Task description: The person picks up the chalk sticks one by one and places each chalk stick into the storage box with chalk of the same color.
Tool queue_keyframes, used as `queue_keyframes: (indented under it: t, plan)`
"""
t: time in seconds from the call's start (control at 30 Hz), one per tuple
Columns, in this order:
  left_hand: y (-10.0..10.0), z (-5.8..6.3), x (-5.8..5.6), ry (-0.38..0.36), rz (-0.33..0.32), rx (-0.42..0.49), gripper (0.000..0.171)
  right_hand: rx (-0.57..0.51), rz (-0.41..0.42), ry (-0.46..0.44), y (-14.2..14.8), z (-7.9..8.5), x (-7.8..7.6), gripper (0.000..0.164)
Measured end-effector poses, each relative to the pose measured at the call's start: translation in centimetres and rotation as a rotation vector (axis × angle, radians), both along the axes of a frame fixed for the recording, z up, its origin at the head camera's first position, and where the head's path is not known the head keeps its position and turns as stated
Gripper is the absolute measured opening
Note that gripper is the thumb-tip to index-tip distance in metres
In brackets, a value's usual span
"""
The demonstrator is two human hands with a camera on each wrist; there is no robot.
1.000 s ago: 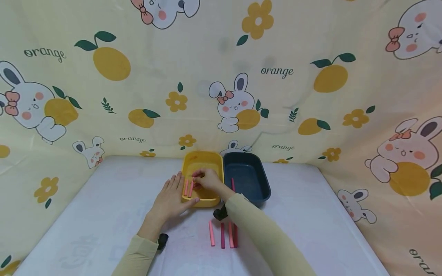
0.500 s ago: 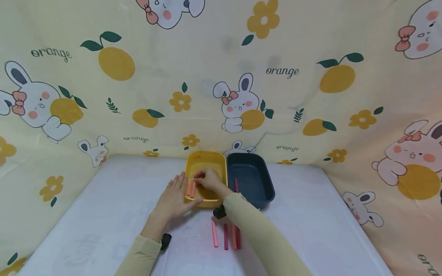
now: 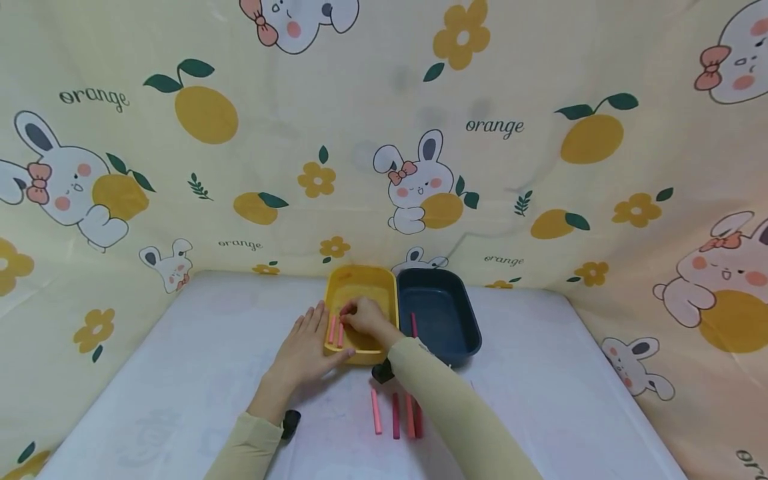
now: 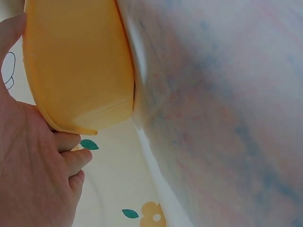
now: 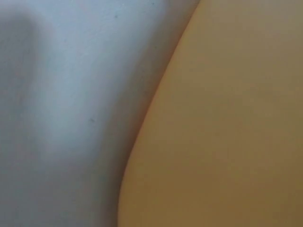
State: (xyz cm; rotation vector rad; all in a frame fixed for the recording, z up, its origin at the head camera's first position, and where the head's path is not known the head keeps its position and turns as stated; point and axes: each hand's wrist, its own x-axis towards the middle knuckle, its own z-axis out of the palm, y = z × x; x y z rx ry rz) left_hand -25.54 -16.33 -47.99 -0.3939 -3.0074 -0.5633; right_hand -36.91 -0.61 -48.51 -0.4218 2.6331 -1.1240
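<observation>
The yellow plastic box (image 3: 384, 357) stands at the back middle of the table. My left hand (image 3: 304, 345) lies against its left side and front corner, fingers stretched along the rim and thumb across the front. In the left wrist view, that hand spans the corner of the yellow box (image 4: 80, 61). My right hand (image 3: 364, 316) reaches inside, its fingertips pinching the upper end of a slim pink stick (image 3: 341, 335). Another pink stick (image 3: 332, 330) stands beside it along the left wall. The right wrist view shows only the yellow box wall (image 5: 218, 123), close up.
A dark blue box (image 3: 441, 300) adjoins the yellow one on its right, with a dark pink stick (image 3: 414, 325) in it. On the table in front lie several sticks, among them a light pink stick (image 3: 376, 411) and a magenta stick (image 3: 396, 416). A patterned cloth backs the table.
The whole head view has shifted slightly, so everything appears a little farther right. My hands keep nearly the same places at the yellow box; the right fingertips stay at the pink sticks.
</observation>
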Motion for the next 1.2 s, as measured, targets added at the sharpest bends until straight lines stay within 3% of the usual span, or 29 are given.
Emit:
queue_keyframes:
  t: [0.3, 0.67, 0.9, 1.2]
  plan:
    - [0.0, 0.0, 0.2, 0.012, -0.002, 0.011, 0.111, -0.016, -0.001, 0.023, 0.4, 0.3, 0.3, 0.008]
    - [-0.4, -0.1, 0.1, 0.024, 0.003, 0.012, 0.112, -0.136, 0.02, 0.009, 1.1, 2.3, 1.9, 0.022]
    - [-0.2, -0.3, 0.0, -0.005, -0.001, 0.009, 0.114, -0.221, 0.047, 0.09, 2.9, 3.2, 3.1, 0.023]
    - [0.1, -0.4, 0.0, 0.0, 0.009, 0.001, 0.114, -0.292, -0.05, 0.133, 6.4, 5.0, 5.5, 0.017]
